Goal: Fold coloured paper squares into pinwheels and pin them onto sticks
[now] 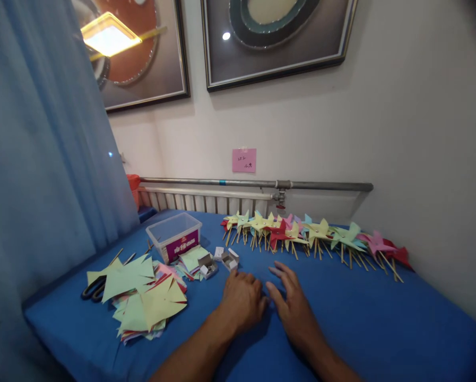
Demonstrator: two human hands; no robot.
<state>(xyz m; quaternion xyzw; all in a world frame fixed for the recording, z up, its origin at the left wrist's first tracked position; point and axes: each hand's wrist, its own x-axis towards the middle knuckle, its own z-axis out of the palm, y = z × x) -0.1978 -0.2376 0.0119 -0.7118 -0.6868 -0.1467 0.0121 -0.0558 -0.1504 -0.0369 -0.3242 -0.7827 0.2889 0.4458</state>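
My left hand (243,300) rests palm down on the blue cloth, its fingers curled together and their tips hidden, so anything under them cannot be seen. Close beside it, my right hand (295,307) is open, thumb and fingers apart, with nothing in it. Just beyond the left hand stand two small open boxes, a nearer white one (230,260) and a grey one (208,267), with tiny items inside. Farther back, a row of finished paper pinwheels (317,231) on thin sticks lies along the wall side, in yellow, green, red and pink.
At left lie a stack of cut paper squares (152,307) and black-handled scissors (95,288). A clear plastic tub (174,236) with a purple label stands behind more paper sheets (192,260). A metal pipe (325,186) runs along the wall; a blue curtain (50,148) hangs at left.
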